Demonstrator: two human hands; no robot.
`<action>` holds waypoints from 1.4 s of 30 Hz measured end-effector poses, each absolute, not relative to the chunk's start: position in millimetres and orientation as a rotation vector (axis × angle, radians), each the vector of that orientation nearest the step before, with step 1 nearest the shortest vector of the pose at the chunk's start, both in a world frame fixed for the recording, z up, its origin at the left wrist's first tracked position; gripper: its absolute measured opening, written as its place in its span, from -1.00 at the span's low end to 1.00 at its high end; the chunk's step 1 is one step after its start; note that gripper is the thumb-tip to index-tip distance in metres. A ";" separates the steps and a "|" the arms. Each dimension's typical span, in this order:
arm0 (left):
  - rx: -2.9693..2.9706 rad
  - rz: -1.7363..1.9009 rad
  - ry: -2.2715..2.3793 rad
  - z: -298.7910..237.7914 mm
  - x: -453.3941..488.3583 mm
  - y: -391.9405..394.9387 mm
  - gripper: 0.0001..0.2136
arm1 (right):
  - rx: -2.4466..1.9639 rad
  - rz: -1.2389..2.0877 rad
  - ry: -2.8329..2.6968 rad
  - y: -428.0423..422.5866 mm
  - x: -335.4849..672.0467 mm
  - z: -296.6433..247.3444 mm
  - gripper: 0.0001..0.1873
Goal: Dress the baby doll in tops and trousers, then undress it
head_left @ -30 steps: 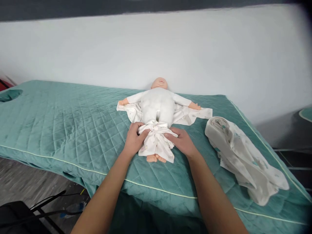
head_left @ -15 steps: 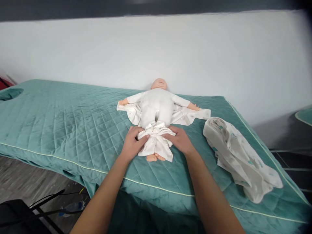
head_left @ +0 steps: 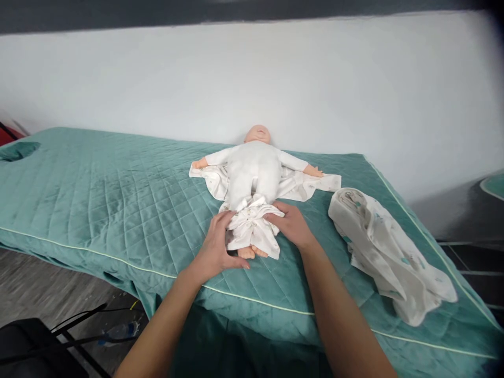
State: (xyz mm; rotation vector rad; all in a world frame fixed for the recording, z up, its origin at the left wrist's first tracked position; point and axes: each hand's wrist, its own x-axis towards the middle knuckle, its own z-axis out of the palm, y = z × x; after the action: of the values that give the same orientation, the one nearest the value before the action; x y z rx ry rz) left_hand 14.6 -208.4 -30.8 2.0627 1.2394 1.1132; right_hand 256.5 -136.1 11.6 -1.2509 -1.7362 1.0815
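Note:
A baby doll (head_left: 254, 165) with a white cloth body lies on its back, head toward the wall and feet toward me. White patterned baby trousers (head_left: 254, 223) are bunched around its lower legs, and its bare feet stick out below the hems. My left hand (head_left: 218, 244) is open at the left side of the trousers, thumb spread away near the doll's foot. On the other side my right hand (head_left: 289, 223) pinches the bunched fabric between thumb and fingers. Under the doll's arms and back lies a spread white patterned baby top (head_left: 301, 186).
A rolled white patterned blanket (head_left: 386, 252) lies to the right on the green quilted bed cover (head_left: 118, 199). Behind the bed stands a white wall (head_left: 157, 79). At lower left are a black chair (head_left: 35, 346) and a plastic bottle (head_left: 120, 332) on the floor.
My left hand has let go of the trousers' left side and opened, its thumb moving down toward the doll's foot. The right hand keeps its pinch in nearly the same place.

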 end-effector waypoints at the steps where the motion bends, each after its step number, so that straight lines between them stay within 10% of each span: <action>1: 2.105 1.094 1.253 -31.4 15.9 -210.9 0.12 | -1.258 1.069 -1.737 -136.4 256.4 12.0 -0.65; 17: 2.184 1.124 1.387 -27.4 19.2 -211.6 -0.09 | -1.338 0.999 -1.853 -209.3 247.7 16.3 -0.59; 22: 2.157 1.113 1.397 -23.8 17.5 -209.2 -0.14 | -1.413 0.932 -1.926 -224.9 245.1 23.4 -0.27; 42: 2.006 0.821 1.310 38.7 -5.8 -277.9 -0.59 | -1.418 0.843 -2.202 -268.6 248.5 82.4 -0.90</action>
State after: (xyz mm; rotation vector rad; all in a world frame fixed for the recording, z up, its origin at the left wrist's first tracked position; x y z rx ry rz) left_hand -5.8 -277.9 38.7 2.0058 1.3100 0.8212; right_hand 248.5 -268.6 82.4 -1.4183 -2.2024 0.8426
